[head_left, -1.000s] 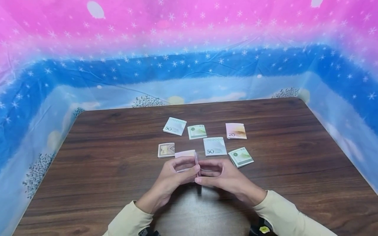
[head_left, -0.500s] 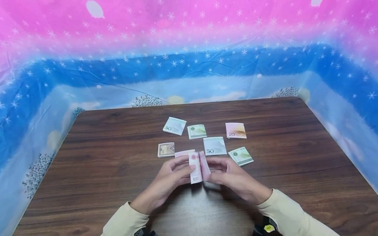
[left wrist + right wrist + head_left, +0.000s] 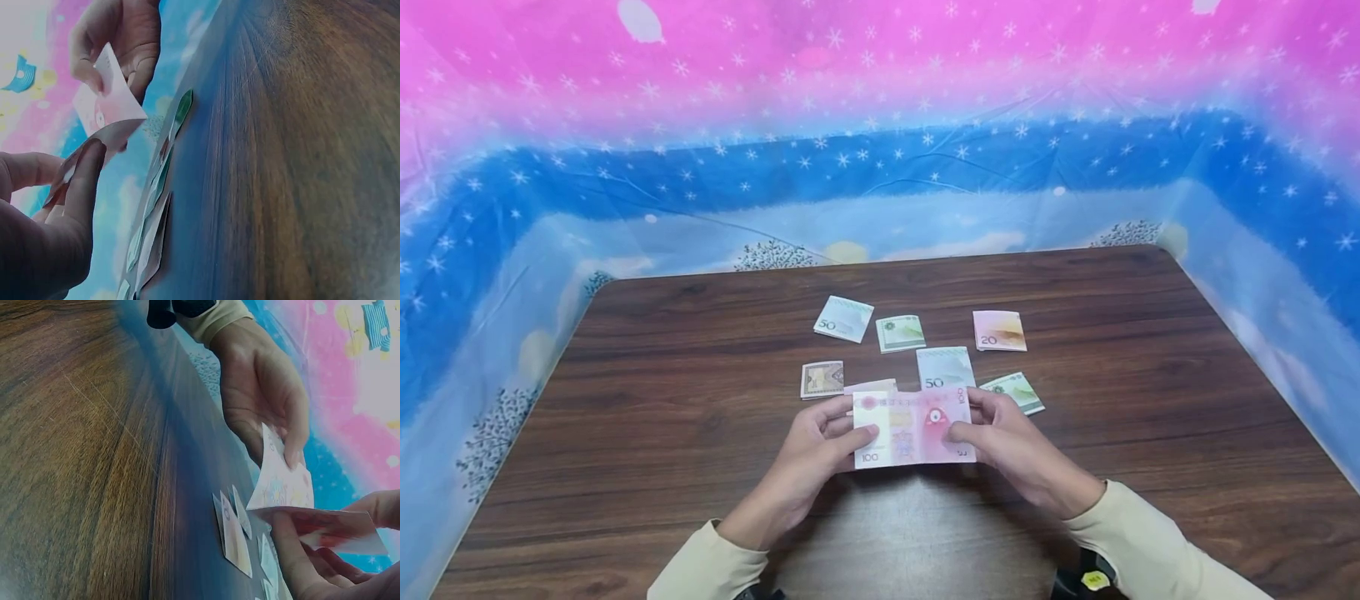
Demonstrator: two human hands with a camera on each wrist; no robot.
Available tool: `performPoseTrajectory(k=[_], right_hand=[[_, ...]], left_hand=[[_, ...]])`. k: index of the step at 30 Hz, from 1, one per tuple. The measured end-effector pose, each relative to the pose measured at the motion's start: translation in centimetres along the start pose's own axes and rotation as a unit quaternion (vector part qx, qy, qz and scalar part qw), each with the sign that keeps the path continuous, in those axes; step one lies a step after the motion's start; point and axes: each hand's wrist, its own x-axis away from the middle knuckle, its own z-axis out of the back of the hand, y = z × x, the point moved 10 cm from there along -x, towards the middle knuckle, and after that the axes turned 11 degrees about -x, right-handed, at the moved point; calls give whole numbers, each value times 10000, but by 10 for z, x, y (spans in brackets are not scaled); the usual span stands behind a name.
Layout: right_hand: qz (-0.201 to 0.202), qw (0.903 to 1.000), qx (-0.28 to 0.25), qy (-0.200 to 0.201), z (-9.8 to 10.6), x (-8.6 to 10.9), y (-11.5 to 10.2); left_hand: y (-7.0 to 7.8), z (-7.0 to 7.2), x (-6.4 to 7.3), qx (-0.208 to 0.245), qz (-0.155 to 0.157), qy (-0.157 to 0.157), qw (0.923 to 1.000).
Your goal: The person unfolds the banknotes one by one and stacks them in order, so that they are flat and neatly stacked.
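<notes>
A pink 100 banknote (image 3: pixel 906 429) is spread between both hands above the table's near middle, with a crease down its centre. My left hand (image 3: pixel 808 458) pinches its left end, thumb on the face and fingers behind. At the other end my right hand (image 3: pixel 1018 450) pinches it the same way. From the left wrist view the banknote (image 3: pixel 112 103) bends at the crease, off the tabletop. Just behind it lie a pink folded note (image 3: pixel 871 387), mostly covered, a green-grey folded 50 note (image 3: pixel 943 367) and a green folded note (image 3: pixel 1018 392), both partly hidden.
Farther back on the wooden table (image 3: pixel 662 417) lie another folded 50 note (image 3: pixel 844 319), a green folded note (image 3: pixel 901 333), a folded 20 note (image 3: pixel 999 331) and a brown folded note (image 3: pixel 822 379). A patterned cloth (image 3: pixel 880 167) surrounds the table's far sides.
The pink banknote was folded and edge-on between the hands. It has been opened out flat toward the camera as the hands moved apart. The notes on the table stayed put.
</notes>
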Motion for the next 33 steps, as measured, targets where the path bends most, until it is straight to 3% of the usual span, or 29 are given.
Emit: performPoseTrajectory(k=[6,19,25,30,33], right_hand=[[155,9992,269,267,10,0,0],[-51,9999,-67,76,17,-3,9],[0,9975,636,301,26,-2,6],[107,9931,1116,357,32,0,1],[218,9905,1321,304,33,-1,0]], left_hand=[[-5,6,1,-19,166,223,9996],[-13,7,4,105,342,33,9994],[-14,13,7,-734,285,95,9968],[-10,7,8,-1236,-52,-312,9918],[-5,3,7,-1805,-336,-453,9820]])
